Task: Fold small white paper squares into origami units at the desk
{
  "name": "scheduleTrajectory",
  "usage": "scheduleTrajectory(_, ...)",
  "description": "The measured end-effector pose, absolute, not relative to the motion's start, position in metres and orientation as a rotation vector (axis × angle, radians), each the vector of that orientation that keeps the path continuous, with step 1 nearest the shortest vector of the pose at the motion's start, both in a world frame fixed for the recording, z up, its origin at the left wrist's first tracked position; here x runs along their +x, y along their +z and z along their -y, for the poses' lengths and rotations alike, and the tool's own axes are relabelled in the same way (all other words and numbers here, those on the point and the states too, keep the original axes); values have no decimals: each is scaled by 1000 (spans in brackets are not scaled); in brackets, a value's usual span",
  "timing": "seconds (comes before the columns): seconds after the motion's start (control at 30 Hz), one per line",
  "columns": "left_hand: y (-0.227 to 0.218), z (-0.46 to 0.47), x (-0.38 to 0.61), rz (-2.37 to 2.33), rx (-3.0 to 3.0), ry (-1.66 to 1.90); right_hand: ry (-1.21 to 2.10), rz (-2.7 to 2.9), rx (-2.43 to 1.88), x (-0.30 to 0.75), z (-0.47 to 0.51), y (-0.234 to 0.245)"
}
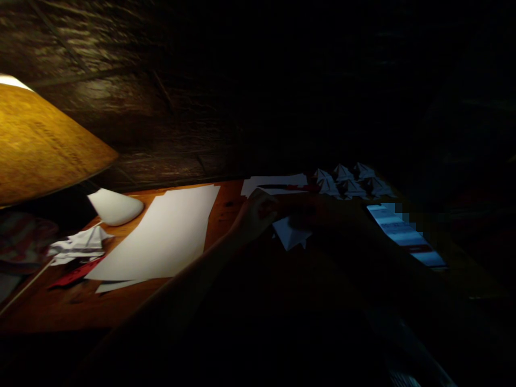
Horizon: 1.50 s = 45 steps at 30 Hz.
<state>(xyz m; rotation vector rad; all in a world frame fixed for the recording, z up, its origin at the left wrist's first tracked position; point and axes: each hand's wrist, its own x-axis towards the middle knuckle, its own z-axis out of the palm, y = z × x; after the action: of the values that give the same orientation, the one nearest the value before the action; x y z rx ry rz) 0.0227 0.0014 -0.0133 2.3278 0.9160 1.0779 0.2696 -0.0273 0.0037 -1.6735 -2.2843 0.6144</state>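
In the head view, the folded paper (290, 235) sits near the middle of the table (48, 314), in deep shadow, below and between the two hands. The left hand (260, 212) is curled at the paper's upper left; whether its fingers grip the paper cannot be told. The right hand (316, 209) is a dark shape at the paper's upper edge, too dim to show whether it grasps anything. Behind them, a knife (308, 188) with a red handle lies across the back sheets (258, 184). To its right stand six paper shapes (350, 188) in two rows, and nearer, a lit phone (403, 234). On the left, large sheets (165, 231) lie under the lamp's light, beside a crumpled paper (83, 244) and a red object (76, 273); the lampshade (48, 145) fills the left edge.
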Motion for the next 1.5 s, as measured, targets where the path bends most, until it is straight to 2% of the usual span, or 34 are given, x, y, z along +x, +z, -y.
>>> scheduleTrajectory(0.23,-6,10,26,-492,2504,778,548,2249,-1797,271,26,8)
scheduleTrajectory(0.43,-6,10,23,-524,2580,725,483,2138,-1903,273,22,4)
scheduleTrajectory(0.73,-1,11,21,-611,2736,583,732,2205,-1848,272,25,2)
scheduleTrajectory(0.93,-4,5,20,-694,2819,597,575,2320,-1643,271,30,9)
scheduleTrajectory(1.13,-11,2,25,-728,2787,572,509,2421,-1115,268,23,0)
scheduleTrajectory(1.27,-9,6,23,-726,2737,515,552,2475,-1083,268,26,1)
scheduleTrajectory(1.5,0,15,21,-771,2806,450,429,2563,-1077,262,31,9)
